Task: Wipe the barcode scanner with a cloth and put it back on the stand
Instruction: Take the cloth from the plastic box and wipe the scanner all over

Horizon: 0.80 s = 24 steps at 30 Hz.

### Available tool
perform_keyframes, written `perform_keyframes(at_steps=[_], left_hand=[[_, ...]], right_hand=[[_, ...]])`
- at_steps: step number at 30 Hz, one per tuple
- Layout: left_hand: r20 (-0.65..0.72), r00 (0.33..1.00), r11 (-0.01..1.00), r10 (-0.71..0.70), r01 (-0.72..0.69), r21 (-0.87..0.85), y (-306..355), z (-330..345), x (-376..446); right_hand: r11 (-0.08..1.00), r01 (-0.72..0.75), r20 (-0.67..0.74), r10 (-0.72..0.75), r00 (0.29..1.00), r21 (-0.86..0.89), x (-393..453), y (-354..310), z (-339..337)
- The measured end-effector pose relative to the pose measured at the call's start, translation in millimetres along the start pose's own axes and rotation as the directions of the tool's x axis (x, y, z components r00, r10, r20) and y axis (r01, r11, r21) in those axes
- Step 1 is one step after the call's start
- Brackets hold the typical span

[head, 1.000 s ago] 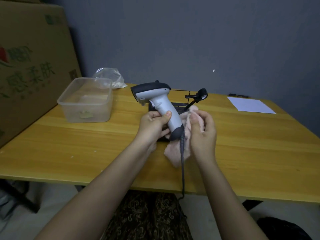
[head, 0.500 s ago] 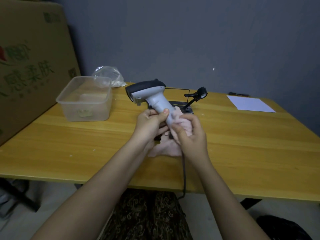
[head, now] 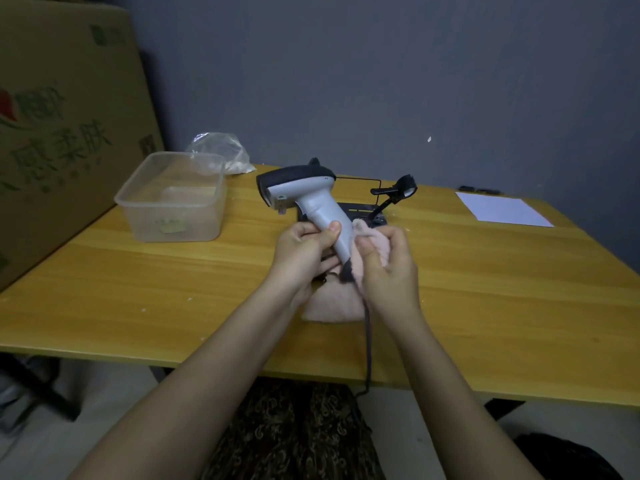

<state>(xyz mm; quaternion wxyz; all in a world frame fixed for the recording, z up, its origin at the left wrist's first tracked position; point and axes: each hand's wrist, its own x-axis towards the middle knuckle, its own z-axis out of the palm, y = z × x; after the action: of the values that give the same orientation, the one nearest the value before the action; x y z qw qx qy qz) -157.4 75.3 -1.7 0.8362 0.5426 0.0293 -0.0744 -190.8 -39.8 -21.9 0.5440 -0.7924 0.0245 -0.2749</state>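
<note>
Frame centre: my left hand clamped the scanner handle; my right hand pinched the cloth against it.

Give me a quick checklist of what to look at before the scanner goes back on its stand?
1. Left hand has a firm hold on the scanner handle: ok.
2. Right hand presses the pink cloth to the handle: ok.
3. Scanner fully wiped, head included: cannot tell.
4. Stand upright, its cradle free: ok.
5. Cable clear of the stand: cannot tell; it hangs over the table edge.
</note>
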Motion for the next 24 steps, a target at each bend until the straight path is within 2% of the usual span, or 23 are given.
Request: perform_keyframes(at_steps=[2, 3, 5, 7, 9, 10, 12, 14, 15, 16, 17, 18, 19, 21, 24], left_hand=[[0.014, 1.0, 1.0, 0.012, -0.012, 0.003, 0.2, -2.5, 1.2], [0.018, 1.0, 1.0, 0.016, -0.016, -0.003, 0.2, -3.0, 1.6], [-0.003, 1.0, 0.999, 0.026, -0.026, -0.022, 0.7, -3.3, 2.6], [-0.007, 1.0, 0.999, 0.022, -0.023, -0.027, 1.0, -1.8, 3.7], [0.009, 1.0, 0.999, -0.008, 0.008, -0.034, 1.3, 0.8, 2.0], [0.007, 1.0, 0.999, -0.018, 0.018, -0.036, 0.6, 1.4, 1.3], [-0.004, 1.0, 1.0, -0.017, 0.017, -0.02, 0.2, 0.9, 1.0], [0.005, 1.0, 1.0, -0.013, 0.013, -0.023, 0.8, -1.5, 0.4], [0.022, 1.0, 0.999, -0.014, 0.015, -0.033, 1.1, -3.3, 0.5], [0.042, 0.999, 0.999, -0.017, 0.018, -0.041, 1.8, -4.6, 0.3], [0.055, 0.998, 0.999, -0.012, 0.014, -0.039, 2.2, -5.9, 0.5], [0.062, 0.998, 0.999, -0.006, 0.008, -0.034, 2.5, -6.8, 0.7], [0.066, 0.998, 1.0, 0.003, -0.001, -0.025, 2.5, -7.0, 0.5], [0.065, 0.998, 1.0, 0.013, -0.014, 0.007, 2.1, -6.1, 0.7], [0.046, 0.999, 0.989, -0.007, 0.0, 0.151, 1.3, -4.6, 0.5]], right_hand=[[0.93, -0.248, 0.058, 0.241, 0.969, 0.271, 11.4, -0.4, -6.2], [0.892, -0.289, 0.091, 0.275, 0.957, 0.348, 12.7, 1.0, -9.0], [0.947, -0.17, 0.13, 0.139, 0.982, 0.272, 5.4, -1.3, -10.2], [0.997, 0.038, 0.193, -0.05, 0.98, 0.065, -7.7, -0.2, -4.1], [0.968, 0.203, 0.118, -0.187, 0.975, -0.145, -15.7, 0.8, 3.6], [0.962, 0.217, 0.056, -0.21, 0.976, -0.167, -16.2, 1.1, 5.4], [0.988, 0.11, -0.028, -0.113, 0.993, -0.11, -11.2, 0.2, 6.5], [0.985, -0.156, -0.026, 0.158, 0.987, 0.068, 1.6, 2.8, 1.9], [0.916, -0.304, 0.058, 0.3, 0.952, 0.26, 6.8, 2.9, -2.1], [0.792, -0.416, 0.176, 0.378, 0.909, 0.447, 10.3, 5.1, -6.0], [0.696, -0.459, 0.262, 0.378, 0.888, 0.552, 10.3, 7.7, -9.8], [0.684, -0.465, 0.308, 0.349, 0.885, 0.562, 7.6, 7.8, -12.0], [0.752, -0.431, 0.318, 0.305, 0.898, 0.499, 3.6, 4.6, -12.0], [0.921, -0.241, 0.231, 0.173, 0.957, 0.307, -3.8, -3.8, -8.1], [0.989, 0.012, 0.044, -0.018, 0.999, 0.15, -9.7, -6.4, -4.8]])
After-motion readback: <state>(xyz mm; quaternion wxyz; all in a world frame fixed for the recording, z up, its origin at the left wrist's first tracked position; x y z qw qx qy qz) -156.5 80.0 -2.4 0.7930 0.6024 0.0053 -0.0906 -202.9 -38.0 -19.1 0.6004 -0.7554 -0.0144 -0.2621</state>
